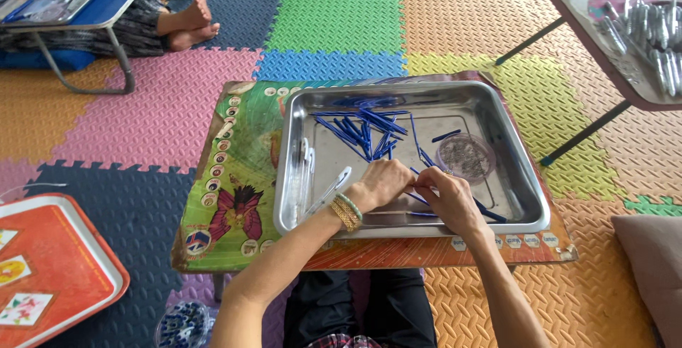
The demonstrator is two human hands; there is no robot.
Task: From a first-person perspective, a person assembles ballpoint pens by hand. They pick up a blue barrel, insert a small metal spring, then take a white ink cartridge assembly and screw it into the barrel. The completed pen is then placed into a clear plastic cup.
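Lower left of frame: orange tray point(50, 263) on the mat, a clear tub point(183, 323) of blue bits just below the table.

Centre: steel tray point(511, 124) on a green-printed low table point(234, 177). Clear pen barrels point(305, 167) lie along its left wall.

Left hand point(380, 184), bangles at the wrist, is curled shut; it seems to pinch a clear barrel point(334, 186) that angles down-left.

Right hand point(447, 199) meets it fingertip to fingertip, closed on a thin blue refill point(419, 197).

We judge the step as threading refill into barrel; the next move calls for lining tip with opening.

Loose blue refills point(366, 131) heap just above the hands, centre of tray.

Right: small round dish point(465, 156) of tiny grey parts, near the right hand.
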